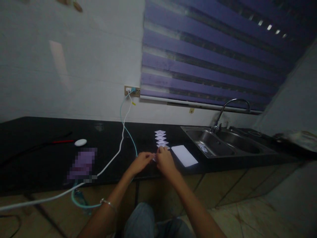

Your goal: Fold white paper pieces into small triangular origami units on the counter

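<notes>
Both hands at the front edge of the black counter (pixel 37 158), working one small paper piece (pixel 155 156).
- left hand (pixel 140 162): fingertips pressed together on the piece's left side
- right hand (pixel 165 161): thumb and fingers pinching its right side, touching the left hand's fingertips
- the piece sits between the two hands, low over the counter – too blurred to tell the fold or whether it rests on the surface

Around it:
- row of folded papers (pixel 161 138) just behind my right hand, running toward the wall
- white sheet (pixel 184 155) flat, just right of the right hand, near the sink (pixel 198 137)
- tap (pixel 216 127) behind the basin
- white cable (pixel 121 142) and teal cable (pixel 133 142) drop from the wall socket (pixel 132 90), cross the counter left of my left hand
- white oval object (pixel 80 142) well off to the left
- bracelet (pixel 107 202) on my left wrist
</notes>
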Motion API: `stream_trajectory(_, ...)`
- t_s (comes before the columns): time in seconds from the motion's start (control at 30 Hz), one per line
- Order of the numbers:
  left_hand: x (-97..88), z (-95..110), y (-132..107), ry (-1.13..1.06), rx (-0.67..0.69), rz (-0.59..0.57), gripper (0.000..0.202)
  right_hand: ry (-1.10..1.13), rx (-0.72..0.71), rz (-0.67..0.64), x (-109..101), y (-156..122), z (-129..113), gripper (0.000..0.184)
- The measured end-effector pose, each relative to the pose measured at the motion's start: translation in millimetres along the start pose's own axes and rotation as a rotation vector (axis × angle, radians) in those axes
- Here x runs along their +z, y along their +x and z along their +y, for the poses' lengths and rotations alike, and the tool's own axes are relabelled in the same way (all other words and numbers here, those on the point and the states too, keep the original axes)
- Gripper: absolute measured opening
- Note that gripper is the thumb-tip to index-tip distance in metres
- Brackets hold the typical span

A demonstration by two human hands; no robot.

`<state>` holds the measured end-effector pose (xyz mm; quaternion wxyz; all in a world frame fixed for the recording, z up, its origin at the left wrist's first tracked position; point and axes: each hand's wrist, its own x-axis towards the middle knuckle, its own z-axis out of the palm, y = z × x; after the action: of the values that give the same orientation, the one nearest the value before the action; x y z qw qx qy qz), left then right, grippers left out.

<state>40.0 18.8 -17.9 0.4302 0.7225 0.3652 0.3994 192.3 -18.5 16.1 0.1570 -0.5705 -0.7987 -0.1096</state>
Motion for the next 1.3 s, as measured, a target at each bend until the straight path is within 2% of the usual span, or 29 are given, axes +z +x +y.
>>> stream_trajectory(0.1, 0.8, 0, 2, -0.033, 0.01, 0.018, 0.042, -0.075, -0.063, -0.006, 1, 1, 7, 0.026)
stream_trajectory(0.23, 0.4, -2, 5, -0.001, 0.005, 0.061, 0.041, -0.142, -0.062, 0.007, -1, -2, 29, 0.016)
stream_trajectory(0.4, -0.2, -5, 8, -0.033, -0.061, 0.011, 0.041, -0.167, -0.036, 0.005, 0, 2, 52, 0.019)
stream_trajectory(0.6, -1.0, -9, 8, -0.065, -0.018, -0.026, 0.037, -0.135, -0.043, -0.02, 0, 12, 52, 0.018)
stream_trajectory(0.77, -1.9, -10, 9, -0.047, -0.027, -0.047, 0.037, -0.055, -0.072, -0.017, -14, 14, 58, 0.017)
stream_trajectory(0.87, -2.4, -7, 9, -0.033, -0.045, -0.057, 0.038, 0.049, -0.038, -0.006, -25, 13, 72, 0.026)
stream_trajectory(1.03, -3.0, -7, 8, -0.033, -0.032, -0.059, 0.037, 0.14, 0.001, -0.066, -34, 11, 108, 0.022)
stream_trajectory(1.1, -3.0, -9, 8, -0.035, -0.034, -0.065, 0.037, 0.117, 0.106, -0.099, -31, 8, 122, 0.025)
stream_trajectory(1.17, -2.9, -10, 8, -0.03, -0.03, -0.065, 0.037, 0.109, 0.207, -0.192, -25, 3, 133, 0.033)
stream_trajectory(1.23, -2.9, -10, 8, -0.025, -0.026, -0.063, 0.037, 0.113, 0.251, -0.272, -17, -3, 140, 0.04)
stream_trajectory(1.3, -2.9, -10, 8, -0.02, -0.027, -0.064, 0.036, 0.095, 0.275, -0.308, -12, -8, 143, 0.038)
